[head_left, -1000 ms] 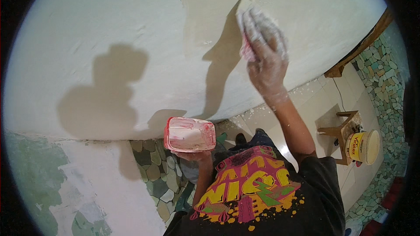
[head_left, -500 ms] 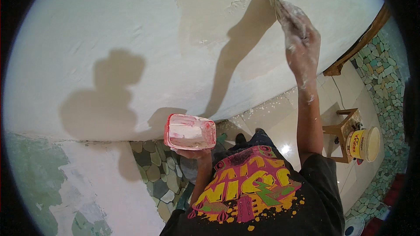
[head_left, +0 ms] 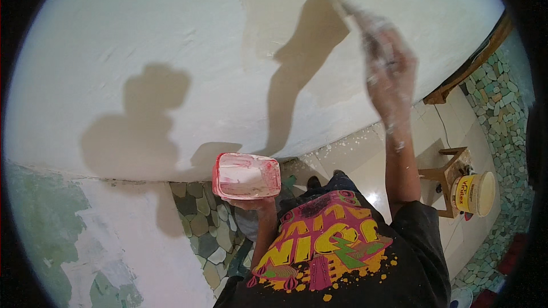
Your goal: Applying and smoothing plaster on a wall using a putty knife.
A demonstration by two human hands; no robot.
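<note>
My right hand (head_left: 390, 60) pinches a blurred scraper (head_left: 341, 5) near the wall's beige patch (head_left: 268, 11), seemingly mostly smoothed, my left hand (head_left: 254, 203) grips the paste tub (head_left: 217, 178) from below, and green areas (head_left: 43, 211) look uncoated.

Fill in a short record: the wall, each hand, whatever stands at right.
Wall: white surface with a beige patch
Left hand: under a red rectangular plastic tub, holding it; whitish paste inside
Right hand: white-smeared, gripping a pale flat tool, blurred; wall contact unclear
At right: small brown wooden stool, round yellow-and-white plastic bucket
</note>
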